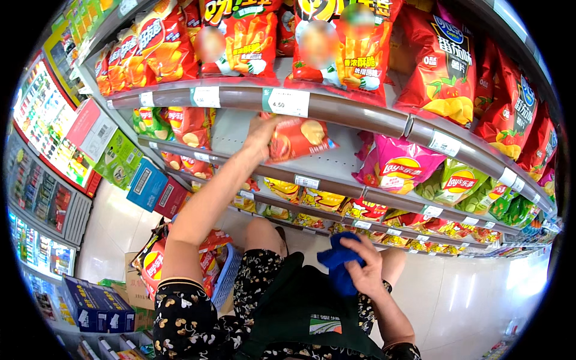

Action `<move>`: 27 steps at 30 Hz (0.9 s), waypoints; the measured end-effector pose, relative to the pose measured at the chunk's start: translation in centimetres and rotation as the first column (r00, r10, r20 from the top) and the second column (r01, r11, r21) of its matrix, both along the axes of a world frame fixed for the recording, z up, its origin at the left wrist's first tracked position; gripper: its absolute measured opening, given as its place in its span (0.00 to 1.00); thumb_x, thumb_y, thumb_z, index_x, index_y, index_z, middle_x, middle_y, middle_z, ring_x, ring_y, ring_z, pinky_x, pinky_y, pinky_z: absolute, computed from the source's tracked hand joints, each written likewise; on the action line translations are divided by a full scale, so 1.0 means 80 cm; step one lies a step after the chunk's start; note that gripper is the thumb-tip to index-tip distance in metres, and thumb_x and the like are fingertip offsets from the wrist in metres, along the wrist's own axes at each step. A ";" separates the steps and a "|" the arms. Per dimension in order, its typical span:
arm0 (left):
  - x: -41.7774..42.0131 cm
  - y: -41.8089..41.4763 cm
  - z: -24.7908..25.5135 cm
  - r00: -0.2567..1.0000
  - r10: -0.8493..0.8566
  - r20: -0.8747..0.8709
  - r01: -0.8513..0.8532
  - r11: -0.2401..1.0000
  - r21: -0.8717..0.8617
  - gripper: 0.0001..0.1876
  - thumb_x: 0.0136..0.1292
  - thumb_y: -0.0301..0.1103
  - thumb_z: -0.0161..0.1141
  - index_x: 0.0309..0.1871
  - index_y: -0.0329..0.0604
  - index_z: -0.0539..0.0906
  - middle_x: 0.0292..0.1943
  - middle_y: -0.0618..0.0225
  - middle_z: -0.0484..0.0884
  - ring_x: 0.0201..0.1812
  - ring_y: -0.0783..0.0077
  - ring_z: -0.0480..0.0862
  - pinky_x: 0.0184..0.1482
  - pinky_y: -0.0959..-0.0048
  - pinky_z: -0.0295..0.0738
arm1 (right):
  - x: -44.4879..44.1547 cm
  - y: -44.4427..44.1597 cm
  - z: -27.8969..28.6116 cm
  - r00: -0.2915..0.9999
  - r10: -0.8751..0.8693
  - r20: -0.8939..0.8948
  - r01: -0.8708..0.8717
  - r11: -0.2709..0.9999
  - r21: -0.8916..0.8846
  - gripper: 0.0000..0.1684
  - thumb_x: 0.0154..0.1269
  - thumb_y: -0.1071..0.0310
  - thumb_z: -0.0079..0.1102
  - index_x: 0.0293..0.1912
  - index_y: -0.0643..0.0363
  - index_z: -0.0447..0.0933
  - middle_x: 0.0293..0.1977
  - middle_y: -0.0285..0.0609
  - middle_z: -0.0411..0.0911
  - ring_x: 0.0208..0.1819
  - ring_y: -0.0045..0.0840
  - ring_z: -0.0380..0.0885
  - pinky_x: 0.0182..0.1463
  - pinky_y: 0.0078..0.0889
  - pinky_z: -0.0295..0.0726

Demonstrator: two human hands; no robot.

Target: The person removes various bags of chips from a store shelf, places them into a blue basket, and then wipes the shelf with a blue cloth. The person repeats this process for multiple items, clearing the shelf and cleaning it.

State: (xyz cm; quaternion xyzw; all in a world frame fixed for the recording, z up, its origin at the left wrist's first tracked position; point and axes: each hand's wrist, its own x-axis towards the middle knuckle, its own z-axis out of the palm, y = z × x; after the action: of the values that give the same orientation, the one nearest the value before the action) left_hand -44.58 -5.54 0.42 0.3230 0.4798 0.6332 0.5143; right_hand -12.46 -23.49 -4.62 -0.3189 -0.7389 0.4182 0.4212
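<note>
My left hand (261,135) reaches into the second shelf tier and grips the left edge of a red bag of potato chips (300,138). The fingertips are partly hidden behind the bag's top and the shelf edge above. Bare metal shelf deck (229,130) shows on both sides of the bag. Near my lap, my right hand (366,270) holds a crumpled blue cloth (344,261). A pink bag of Lay's chips (398,163) stands farther right on the same tier as the red bag.
A blue plastic basket (225,274) with Lay's bags (154,265) sits beside my left leg. Red snack bags (238,40) fill the tier above, behind a brown price rail (351,110). Cartons (96,306) and drink coolers (49,117) stand at left.
</note>
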 end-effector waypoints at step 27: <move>0.029 -0.309 -0.019 0.793 -0.160 -0.588 0.194 0.981 -0.005 0.52 0.38 0.37 0.79 0.66 0.26 0.62 0.54 0.53 0.78 0.54 0.66 0.78 0.60 0.67 0.71 | 0.008 0.101 0.060 0.845 0.034 0.534 -0.132 0.980 0.147 0.14 0.55 0.71 0.56 0.40 0.68 0.78 0.33 0.56 0.78 0.36 0.46 0.78 0.44 0.38 0.77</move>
State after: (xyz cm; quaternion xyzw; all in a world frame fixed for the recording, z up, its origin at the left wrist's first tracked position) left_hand -42.28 -30.27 -1.08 0.5597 0.5647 0.4650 0.3894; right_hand -11.79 -15.42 0.21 -0.3502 -0.8738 0.2643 0.2096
